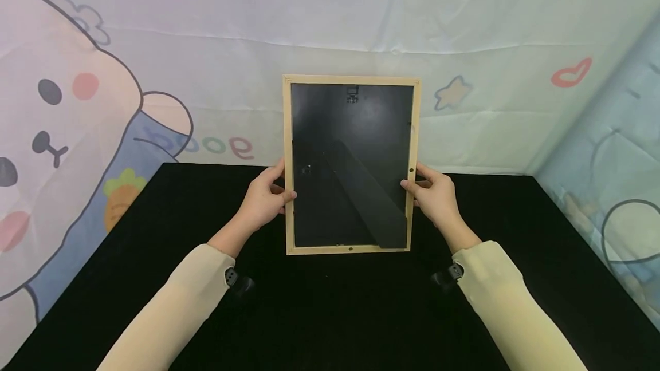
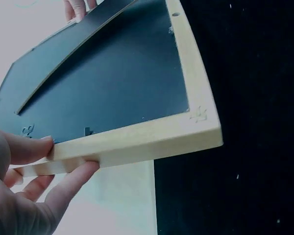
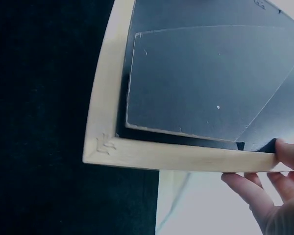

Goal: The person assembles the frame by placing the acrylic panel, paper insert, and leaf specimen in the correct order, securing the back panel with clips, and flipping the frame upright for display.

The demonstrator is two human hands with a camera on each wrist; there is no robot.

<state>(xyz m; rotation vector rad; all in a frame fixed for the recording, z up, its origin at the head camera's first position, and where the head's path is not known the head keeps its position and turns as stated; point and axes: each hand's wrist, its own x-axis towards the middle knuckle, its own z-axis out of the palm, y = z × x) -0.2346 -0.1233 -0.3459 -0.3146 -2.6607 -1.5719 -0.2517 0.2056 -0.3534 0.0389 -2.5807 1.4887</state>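
A picture frame [image 1: 314,210] with a light wooden border and a black backing is held up, its back facing me. A slanted black stand flap [image 1: 368,199] lies across the lower right of the backing, and a small metal hanger [image 1: 352,94] sits near the top edge. My left hand [image 1: 263,196] grips the left side, thumb over the border and fingers behind it. On the opposite side my right hand [image 1: 435,194] pinches the border the same way. In the left wrist view the flap [image 2: 73,51] stands slightly off the backing. The frame's front is hidden.
A black-covered table [image 1: 330,308] extends below the picture frame. Behind it hangs a pale cloth backdrop [image 1: 495,22] with a printed cartoon animal at left, hearts and a star. Another printed cloth [image 1: 613,170] hangs along the right side.
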